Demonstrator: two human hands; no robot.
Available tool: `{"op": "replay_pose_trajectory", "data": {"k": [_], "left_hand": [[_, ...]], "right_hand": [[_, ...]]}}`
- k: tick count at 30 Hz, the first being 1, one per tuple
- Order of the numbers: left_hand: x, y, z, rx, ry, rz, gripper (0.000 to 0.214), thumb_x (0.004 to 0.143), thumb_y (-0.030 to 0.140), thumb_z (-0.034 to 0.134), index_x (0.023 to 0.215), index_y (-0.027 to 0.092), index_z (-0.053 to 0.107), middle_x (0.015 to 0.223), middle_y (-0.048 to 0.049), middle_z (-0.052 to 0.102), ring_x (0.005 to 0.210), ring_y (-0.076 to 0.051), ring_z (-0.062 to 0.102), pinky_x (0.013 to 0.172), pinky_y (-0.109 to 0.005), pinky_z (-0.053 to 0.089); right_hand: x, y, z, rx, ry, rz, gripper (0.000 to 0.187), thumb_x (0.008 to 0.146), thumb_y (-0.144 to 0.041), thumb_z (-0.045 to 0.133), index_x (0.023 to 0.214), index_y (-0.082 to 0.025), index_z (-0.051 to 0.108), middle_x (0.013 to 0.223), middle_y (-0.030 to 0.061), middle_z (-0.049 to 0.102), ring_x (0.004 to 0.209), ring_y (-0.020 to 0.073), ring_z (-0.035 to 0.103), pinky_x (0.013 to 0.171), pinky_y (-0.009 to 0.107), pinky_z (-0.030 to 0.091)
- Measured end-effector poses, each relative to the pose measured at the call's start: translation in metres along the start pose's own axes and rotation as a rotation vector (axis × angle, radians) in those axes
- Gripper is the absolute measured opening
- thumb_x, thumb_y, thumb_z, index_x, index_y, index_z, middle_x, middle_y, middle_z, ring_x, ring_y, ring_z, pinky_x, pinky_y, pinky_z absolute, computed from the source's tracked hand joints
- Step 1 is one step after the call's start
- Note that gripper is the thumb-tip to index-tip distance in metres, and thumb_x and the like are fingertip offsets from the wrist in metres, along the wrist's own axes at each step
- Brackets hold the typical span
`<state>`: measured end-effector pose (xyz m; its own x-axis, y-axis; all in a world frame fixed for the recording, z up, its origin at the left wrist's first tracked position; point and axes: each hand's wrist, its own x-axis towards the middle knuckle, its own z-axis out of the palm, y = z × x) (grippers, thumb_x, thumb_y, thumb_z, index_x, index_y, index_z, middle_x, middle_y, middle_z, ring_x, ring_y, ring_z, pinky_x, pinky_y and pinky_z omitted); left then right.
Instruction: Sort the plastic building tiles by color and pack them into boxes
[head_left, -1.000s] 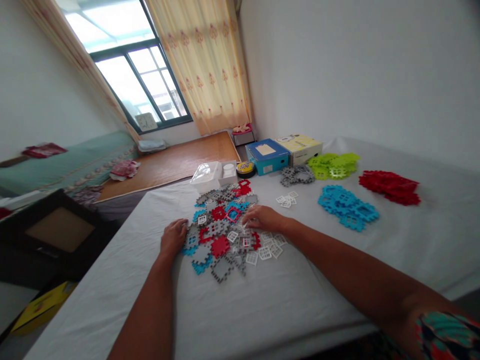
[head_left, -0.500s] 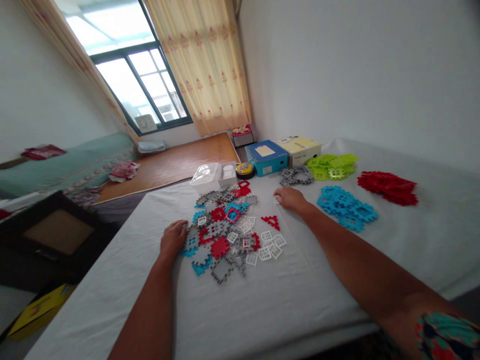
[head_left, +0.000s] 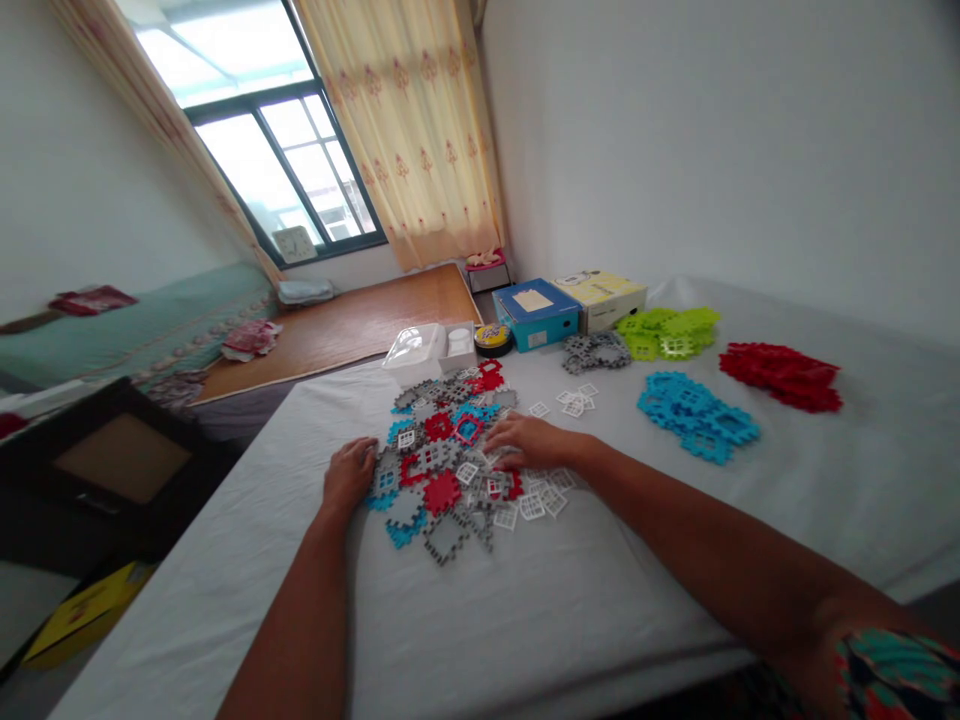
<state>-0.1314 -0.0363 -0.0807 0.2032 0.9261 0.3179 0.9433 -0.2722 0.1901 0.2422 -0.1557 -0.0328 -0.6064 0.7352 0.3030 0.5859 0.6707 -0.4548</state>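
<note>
Mixed plastic interlocking tiles in grey, red and blue lie in a loose pile point(head_left: 441, 492) on the white-sheeted table. My left hand point(head_left: 350, 473) rests at the pile's left edge, fingers slightly bent beside a grey tile point(head_left: 388, 470), apparently holding nothing. My right hand point(head_left: 531, 442) reaches over the pile's right side, fingers stretched and apart above white window-frame pieces. More white window pieces point(head_left: 532, 506) lie just below it, partly covered by the wrist. Beyond this hand sits a small group of white window pieces point(head_left: 576, 402).
Sorted piles stand to the right: grey point(head_left: 596, 352), green point(head_left: 667, 333), blue point(head_left: 697, 415) and red point(head_left: 780, 375). Along the back are a clear plastic box point(head_left: 415, 352), a round yellow-lidded tin point(head_left: 493, 340), a blue box point(head_left: 536, 313) and a yellow box point(head_left: 600, 298).
My right hand has come back leftward from the white pieces at the back to the mixed pile, its fingers now spread. White pieces show where it was. My left hand stays in place.
</note>
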Motion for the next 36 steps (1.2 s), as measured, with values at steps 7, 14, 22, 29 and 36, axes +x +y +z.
{"op": "replay_pose_trajectory", "data": {"k": [7,14,22,29,36], "left_hand": [[0.000,0.000,0.000,0.026,-0.004,0.002,0.039,0.089,0.032,0.038,0.115,0.022,0.066,0.126,-0.0060,0.063,0.117,-0.022,0.056,0.103,-0.036,0.044],[0.002,-0.005,0.003,0.025,-0.016,0.000,0.039,0.089,0.031,0.040,0.117,0.021,0.065,0.127,-0.0063,0.063,0.118,-0.022,0.055,0.104,-0.036,0.043],[0.002,-0.004,0.003,0.017,-0.005,-0.005,0.038,0.088,0.030,0.042,0.115,0.022,0.066,0.126,-0.0064,0.063,0.116,-0.023,0.056,0.102,-0.038,0.044],[0.001,-0.002,0.001,0.015,-0.012,-0.013,0.038,0.089,0.031,0.040,0.116,0.022,0.066,0.127,-0.0067,0.062,0.117,-0.023,0.056,0.102,-0.038,0.044],[0.001,-0.001,0.001,0.007,-0.015,-0.009,0.038,0.089,0.030,0.040,0.116,0.022,0.065,0.127,-0.0069,0.062,0.116,-0.023,0.056,0.102,-0.037,0.044]], "right_hand": [[-0.001,0.003,0.004,-0.056,-0.007,-0.036,0.024,0.084,-0.035,0.066,0.103,-0.022,0.072,0.099,0.0077,0.070,0.088,0.0163,0.062,0.086,0.029,0.045],[0.001,0.003,0.005,-0.266,0.067,0.143,0.024,0.094,-0.034,0.052,0.104,-0.021,0.070,0.095,0.0083,0.071,0.091,0.0183,0.061,0.084,0.029,0.044],[-0.018,0.038,-0.025,-0.426,0.274,0.646,0.027,0.095,-0.028,0.044,0.101,-0.021,0.069,0.102,0.0092,0.070,0.095,0.0204,0.061,0.078,0.028,0.044],[-0.042,0.063,-0.040,-0.449,0.167,0.893,0.025,0.090,-0.035,0.051,0.090,-0.019,0.071,0.085,0.0089,0.069,0.075,0.0162,0.061,0.067,0.025,0.042],[-0.022,0.042,-0.028,-0.316,0.267,0.499,0.014,0.086,-0.025,0.060,0.090,-0.018,0.071,0.093,0.0080,0.067,0.087,0.0168,0.059,0.078,0.027,0.043]]}}
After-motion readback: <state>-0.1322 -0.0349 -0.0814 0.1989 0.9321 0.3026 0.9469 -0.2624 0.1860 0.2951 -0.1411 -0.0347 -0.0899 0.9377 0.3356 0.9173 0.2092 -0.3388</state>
